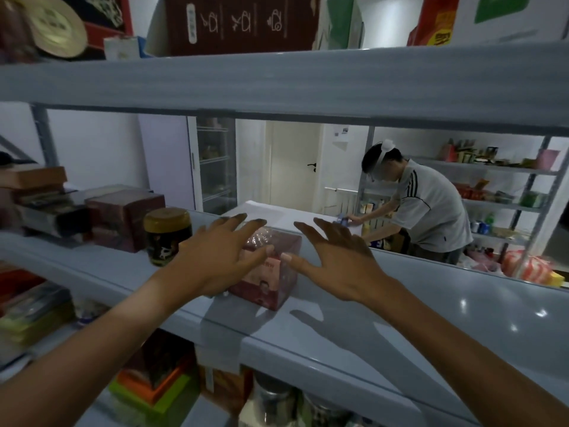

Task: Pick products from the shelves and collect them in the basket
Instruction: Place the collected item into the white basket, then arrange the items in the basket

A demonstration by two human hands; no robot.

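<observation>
A dark red product box (pixel 271 285) with a clear plastic top stands on the grey-blue middle shelf (pixel 400 328). My left hand (pixel 221 257) lies over the box's left top with spread, straight fingers, touching it. Just right of the box hovers my right hand (pixel 335 260), fingers spread and straight, the thumb tip near the box's upper right edge; it holds nothing. No basket is in view.
A dark jar with a gold lid (pixel 167 235) and maroon boxes (pixel 123 217) stand left of the box. More boxes fill the upper shelf (pixel 240 23) and jars the lower shelf (pixel 271 399). Behind the shelf a person in a grey shirt (pixel 428 217) bends over a counter.
</observation>
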